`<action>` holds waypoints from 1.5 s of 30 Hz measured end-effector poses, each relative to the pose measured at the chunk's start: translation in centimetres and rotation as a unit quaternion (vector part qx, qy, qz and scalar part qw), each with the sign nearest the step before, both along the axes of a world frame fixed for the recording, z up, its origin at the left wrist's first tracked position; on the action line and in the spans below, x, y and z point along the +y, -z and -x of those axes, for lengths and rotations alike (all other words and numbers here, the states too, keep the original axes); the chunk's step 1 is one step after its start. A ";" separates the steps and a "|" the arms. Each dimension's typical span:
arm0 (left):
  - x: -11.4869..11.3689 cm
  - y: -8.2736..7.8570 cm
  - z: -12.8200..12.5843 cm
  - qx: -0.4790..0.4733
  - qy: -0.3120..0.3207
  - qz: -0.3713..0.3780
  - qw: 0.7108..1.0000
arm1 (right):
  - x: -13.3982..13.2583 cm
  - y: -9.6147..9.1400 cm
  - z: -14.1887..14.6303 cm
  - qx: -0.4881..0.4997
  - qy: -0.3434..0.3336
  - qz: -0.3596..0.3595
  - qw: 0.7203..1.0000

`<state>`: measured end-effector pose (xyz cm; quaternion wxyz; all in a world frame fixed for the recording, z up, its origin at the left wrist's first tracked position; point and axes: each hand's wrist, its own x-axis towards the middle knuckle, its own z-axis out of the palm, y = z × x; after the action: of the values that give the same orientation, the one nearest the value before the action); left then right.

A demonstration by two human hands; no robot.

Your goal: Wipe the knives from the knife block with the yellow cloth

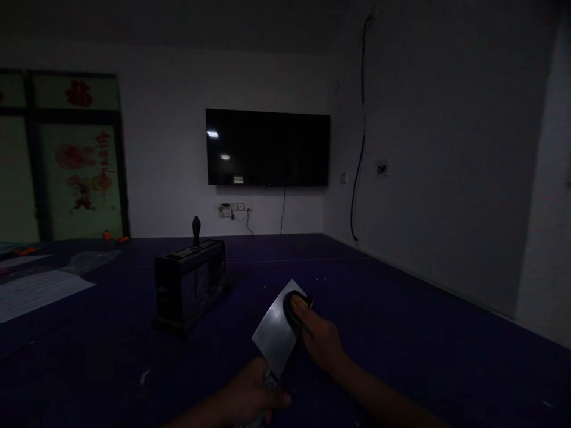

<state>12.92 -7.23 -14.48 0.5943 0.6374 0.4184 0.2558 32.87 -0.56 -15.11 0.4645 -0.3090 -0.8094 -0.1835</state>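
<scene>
My left hand [250,395] is closed round the handle of a cleaver [277,333], whose broad steel blade points up and away from me. My right hand [319,339] presses a small dark round object [294,306] against the blade's upper right part, fingers curled over it. Both hands hover above a dark blue table [401,333]. A dark knife block [190,282] stands to the left beyond the blade, with one black handle [196,230] sticking up from its top.
The room is dim. White sheets [35,291] and clear plastic [91,258] lie at the table's left. A black TV [267,147] hangs on the far wall, a cable [359,154] runs down the right wall, and decorated glass doors [75,160] are at the left.
</scene>
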 end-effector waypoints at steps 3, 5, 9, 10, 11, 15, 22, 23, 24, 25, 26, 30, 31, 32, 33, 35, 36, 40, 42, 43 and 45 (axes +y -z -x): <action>-0.2 -0.4 -0.1 -0.002 0.004 -0.013 1.000 | 0.4 0.3 -0.3 0.050 0.032 0.036 0.998; -0.3 -0.6 -0.1 0.003 0.000 -0.013 1.000 | 0.5 0.6 -0.3 0.067 0.054 0.056 0.995; -0.3 -0.4 -0.2 0.042 -0.016 0.002 0.999 | 0.6 0.8 -0.2 0.069 0.068 0.073 0.993; -0.2 -0.3 -0.2 0.041 -0.015 0.001 0.999 | 0.6 0.8 -0.2 0.067 0.065 0.071 0.993; -0.2 -0.2 -0.2 0.035 -0.013 -0.003 0.999 | 0.6 0.7 -0.2 0.064 0.061 0.067 0.994; -0.1 0.0 0.0 -0.001 -0.006 -0.021 1.000 | 0.4 0.6 -0.1 0.034 0.046 0.044 0.997; 0.1 0.6 0.0 0.009 -0.015 -0.002 1.000 | -1.1 0.4 0.7 -0.100 -0.011 0.017 0.995; 0.1 0.6 -0.1 0.015 -0.016 0.001 1.000 | -1.3 0.3 0.8 -0.112 -0.016 0.010 0.993; 0.1 0.6 -0.1 0.018 -0.018 0.002 1.000 | -1.4 0.2 0.9 -0.122 -0.016 0.005 0.992; 0.1 0.6 -0.1 0.016 -0.021 0.003 1.000 | -1.5 0.2 1.0 -0.129 -0.015 0.001 0.992; 0.1 0.6 -0.1 0.012 -0.021 0.004 1.000 | -1.6 0.1 1.0 -0.132 -0.011 -0.001 0.991; -0.1 0.4 0.0 -0.006 -0.010 -0.003 1.000 | -1.4 0.0 0.9 -0.110 -0.002 0.004 0.994; -0.1 0.3 0.0 -0.005 -0.005 -0.007 1.000 | -1.2 0.0 0.8 -0.094 -0.001 0.007 0.996; -0.2 0.1 0.1 -0.003 -0.003 -0.011 1.000 | -1.1 0.0 0.7 -0.076 0.002 0.011 0.997; -0.2 0.0 0.1 0.002 -0.001 -0.014 1.000 | -0.8 0.1 0.6 -0.056 0.006 0.016 0.998; -0.3 -0.2 0.0 0.018 0.004 -0.016 1.000 | -0.4 0.2 0.3 -0.018 0.021 0.026 0.999; -0.3 -0.3 0.0 0.026 0.005 -0.016 0.999 | -0.1 0.3 0.1 0.001 0.033 0.032 0.999; -0.1 -0.4 -0.1 0.036 -0.001 -0.023 0.999 | 0.4 0.3 -0.4 0.051 0.071 0.061 0.994; -0.2 -0.4 -0.1 0.032 0.002 -0.027 0.999 | 0.5 0.4 -0.4 0.065 0.077 0.071 0.992; -0.2 -0.4 -0.1 0.033 0.005 -0.027 0.999 | 0.5 0.4 -0.4 0.071 0.079 0.074 0.992; -0.3 -0.5 -0.1 0.045 0.011 -0.021 0.999 | 0.6 0.4 -0.4 0.081 0.085 0.076 0.990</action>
<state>12.99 -7.55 -13.94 0.5639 0.6652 0.4324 0.2295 33.27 0.00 -15.53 0.4864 -0.4253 -0.7513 -0.1345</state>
